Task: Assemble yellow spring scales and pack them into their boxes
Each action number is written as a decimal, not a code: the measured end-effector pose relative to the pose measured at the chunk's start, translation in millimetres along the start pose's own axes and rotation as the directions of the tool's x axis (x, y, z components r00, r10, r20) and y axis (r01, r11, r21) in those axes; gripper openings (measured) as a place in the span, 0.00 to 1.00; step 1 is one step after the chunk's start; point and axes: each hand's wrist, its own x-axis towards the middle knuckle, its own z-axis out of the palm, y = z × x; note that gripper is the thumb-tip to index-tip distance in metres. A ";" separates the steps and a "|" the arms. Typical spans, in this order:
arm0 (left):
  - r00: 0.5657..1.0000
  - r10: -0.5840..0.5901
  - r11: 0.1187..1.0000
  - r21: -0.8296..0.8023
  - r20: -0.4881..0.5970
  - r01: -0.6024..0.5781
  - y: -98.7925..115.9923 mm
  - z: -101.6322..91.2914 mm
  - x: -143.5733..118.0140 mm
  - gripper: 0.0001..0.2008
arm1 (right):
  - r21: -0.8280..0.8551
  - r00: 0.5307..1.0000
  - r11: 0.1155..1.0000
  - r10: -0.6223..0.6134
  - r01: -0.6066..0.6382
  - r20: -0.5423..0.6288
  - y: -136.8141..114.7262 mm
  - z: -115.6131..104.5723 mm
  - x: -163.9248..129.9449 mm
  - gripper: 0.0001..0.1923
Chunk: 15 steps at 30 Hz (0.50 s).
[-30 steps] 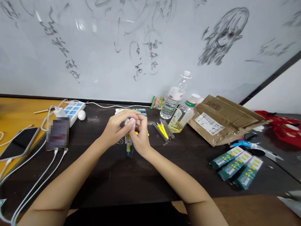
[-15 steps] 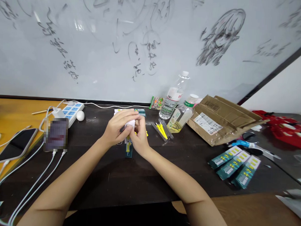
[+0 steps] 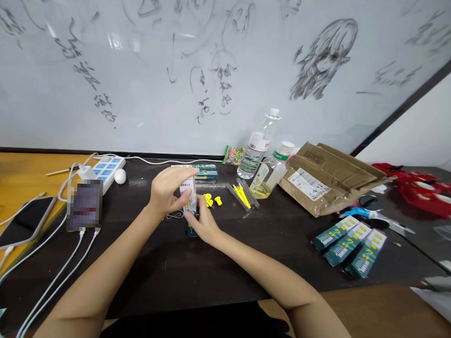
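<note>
Left hand (image 3: 164, 190) and right hand (image 3: 206, 223) fingers grip 1 box (image 3: 189, 186); 3 boxes (image 3: 346, 247) right of it appear done; yellow parts (image 3: 218, 201) beside it lie loose

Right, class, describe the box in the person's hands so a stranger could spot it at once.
Below the whiteboard runs a dark table. Near its middle, between the left hand and the right hand, is a narrow box with a white face. Similar boxes lie farther back and to the right; only this one is held.
</note>
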 end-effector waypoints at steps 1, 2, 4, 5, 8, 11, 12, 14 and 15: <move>0.999 -0.013 1.000 0.007 -0.029 0.013 -3.2 -0.8 -1.6 0.18 | -0.044 0.998 0.999 0.011 -0.009 0.054 8.1 -2.0 -8.0 0.25; 0.998 -0.028 1.000 0.009 -0.058 0.029 -6.0 -1.4 -3.0 0.18 | -0.084 0.993 0.996 0.033 -0.023 0.113 15.6 -4.5 -15.6 0.26; 0.993 -0.067 0.998 -0.007 -0.096 0.067 -9.7 -1.8 -4.7 0.16 | -0.148 0.980 0.989 0.057 -0.029 0.189 27.3 -9.4 -27.5 0.25; 0.991 -0.087 0.996 -0.026 -0.103 0.084 -10.4 -1.7 -4.6 0.15 | -0.167 0.978 0.986 0.056 -0.022 0.203 31.2 -10.9 -31.4 0.23; 0.988 -0.134 0.988 -0.082 -0.080 0.127 -8.9 -2.9 -0.6 0.15 | -0.150 0.980 0.989 0.040 -0.010 0.197 35.3 -9.6 -36.7 0.20; 0.966 -0.242 0.967 -0.102 -0.094 0.233 -5.9 -10.6 0.5 0.18 | -0.032 0.987 0.999 0.024 -0.019 0.159 33.1 -6.7 -34.9 0.21; 0.946 -0.296 0.952 -0.117 -0.131 0.282 -5.0 -14.7 -3.0 0.19 | 0.015 0.991 0.999 0.028 -0.030 0.130 32.1 -8.4 -32.2 0.22; 0.893 -0.397 0.915 -0.175 -0.215 0.364 -2.0 -23.4 -18.6 0.20 | 0.081 0.998 0.996 0.046 -0.049 0.041 30.9 -18.5 -21.7 0.23; 0.872 -0.428 0.901 -0.196 -0.239 0.388 0.5 -27.1 -30.6 0.20 | 0.090 0.999 0.995 0.047 -0.046 -0.009 31.1 -26.9 -13.0 0.24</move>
